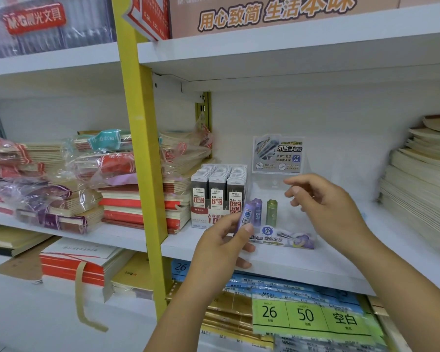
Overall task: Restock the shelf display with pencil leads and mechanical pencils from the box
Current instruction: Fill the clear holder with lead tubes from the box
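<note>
A clear acrylic display stand (285,240) with a printed header card sits on the white shelf (302,268). Inside it stand a purple lead tube (257,212) and a green lead tube (271,212). My left hand (226,247) pinches another purple lead tube (245,215) at the stand's front left corner. Over the right half of the stand hovers my right hand (323,201), fingers loosely curled and holding nothing. To the left of the stand is a tray of 0.5 HB lead boxes (217,191). The supply box is out of view.
Stacks of wrapped notebooks (127,189) fill the shelf to the left, past a yellow upright post (142,158). More notebook stacks (422,174) rise at the right. Loose-leaf paper packs (313,316) lie on the shelf below.
</note>
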Demonstrator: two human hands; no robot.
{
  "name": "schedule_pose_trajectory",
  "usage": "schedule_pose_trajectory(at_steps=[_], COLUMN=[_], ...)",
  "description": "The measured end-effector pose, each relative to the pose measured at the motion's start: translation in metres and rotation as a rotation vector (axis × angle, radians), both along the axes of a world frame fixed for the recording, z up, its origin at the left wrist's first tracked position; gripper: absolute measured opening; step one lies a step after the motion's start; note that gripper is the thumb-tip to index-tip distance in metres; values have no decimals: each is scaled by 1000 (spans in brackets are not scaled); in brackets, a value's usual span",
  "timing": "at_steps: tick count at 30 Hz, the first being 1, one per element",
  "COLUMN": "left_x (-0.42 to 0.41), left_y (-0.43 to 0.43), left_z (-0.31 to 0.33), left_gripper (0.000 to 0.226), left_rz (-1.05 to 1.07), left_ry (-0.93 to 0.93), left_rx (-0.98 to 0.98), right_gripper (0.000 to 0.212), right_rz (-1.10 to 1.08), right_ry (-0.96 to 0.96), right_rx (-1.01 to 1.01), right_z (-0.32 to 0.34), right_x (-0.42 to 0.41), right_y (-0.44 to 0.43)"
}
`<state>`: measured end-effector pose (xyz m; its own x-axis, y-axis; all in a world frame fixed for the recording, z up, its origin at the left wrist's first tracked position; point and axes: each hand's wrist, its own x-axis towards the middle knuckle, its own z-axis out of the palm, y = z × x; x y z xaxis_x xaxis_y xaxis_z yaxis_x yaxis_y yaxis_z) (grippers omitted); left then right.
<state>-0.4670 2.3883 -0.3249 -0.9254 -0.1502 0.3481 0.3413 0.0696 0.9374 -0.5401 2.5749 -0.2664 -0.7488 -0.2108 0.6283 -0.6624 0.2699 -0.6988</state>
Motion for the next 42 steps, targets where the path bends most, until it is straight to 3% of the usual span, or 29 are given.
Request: schedule_pose_trajectory(at_steps=[5, 9, 13, 19, 21, 24, 28, 32, 42], left_x=[5, 7, 3, 0, -3, -6, -10, -12, -11], left_y=[8, 16, 16, 24, 27, 24, 22, 19, 19], left_z=[5, 7, 4, 3, -1, -8, -18, -24, -26], left_gripper=[21, 23, 19, 15, 15, 24, 42, 43, 43], left_rz=[-152, -211, -115, -104, -10, 251, 381, 381, 362], left_ry=[-11, -21, -15, -17, 9, 142, 277, 314, 316], left_rx=[-82, -50, 6, -7, -119, -548, -901, -938, -918], right_gripper=[29, 23, 14, 19, 17, 18, 25, 29, 25], right_rz=[323, 283, 207, 349, 303, 121, 8, 22, 44], right_ry=[-116, -132, -161, -314, -279, -71, 89, 102, 100], right_rx=[142, -6, -168, -149, -172, -241, -20, 87, 30], right_z=[5, 4, 6, -2, -3, -2, -6, -14, -18], right_x=[22, 24, 20, 18, 16, 10, 2, 0, -5], right_y=[-6, -5, 3, 7, 6, 10, 17, 14, 12])
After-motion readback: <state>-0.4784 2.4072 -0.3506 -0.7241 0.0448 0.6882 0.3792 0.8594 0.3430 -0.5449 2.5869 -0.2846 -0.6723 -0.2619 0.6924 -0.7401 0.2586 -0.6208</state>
